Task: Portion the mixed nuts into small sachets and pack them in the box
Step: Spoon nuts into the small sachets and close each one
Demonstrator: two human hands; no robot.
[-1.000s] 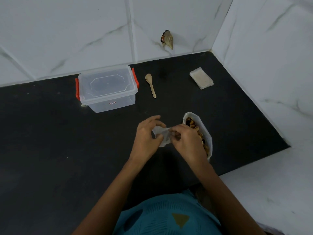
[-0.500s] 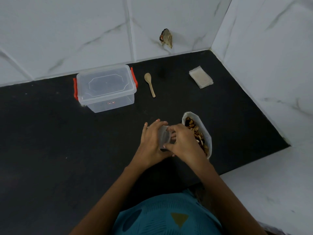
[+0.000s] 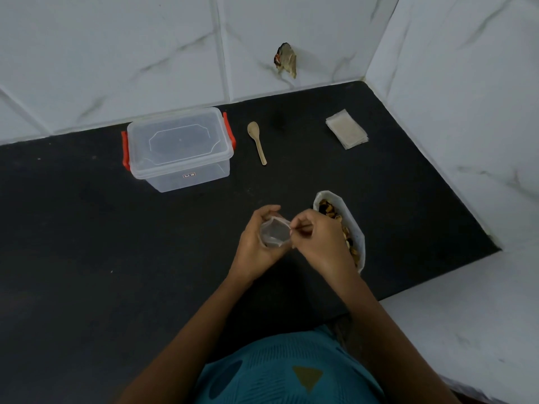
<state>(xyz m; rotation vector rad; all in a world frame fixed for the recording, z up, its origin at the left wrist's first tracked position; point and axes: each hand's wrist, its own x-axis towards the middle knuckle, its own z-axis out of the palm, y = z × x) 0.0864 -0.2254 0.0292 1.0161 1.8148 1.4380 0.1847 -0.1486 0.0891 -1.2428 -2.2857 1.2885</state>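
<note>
Hands are held on one small sachet [image 3: 274,236] just beside the nut tray [image 3: 355,228], left hand [image 3: 254,246] cupping, right hand [image 3: 319,243] pinching its rim; its mouth, flat a second ago, is now spread for filling.

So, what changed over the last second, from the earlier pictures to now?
The sachet, flat between the hands before, now gapes open. The left hand grips its body, and the right hand pinches its rim, having drawn the mouth apart. Nothing was let go. The box, spoon, sachet stack and nut bag stayed put.
</note>
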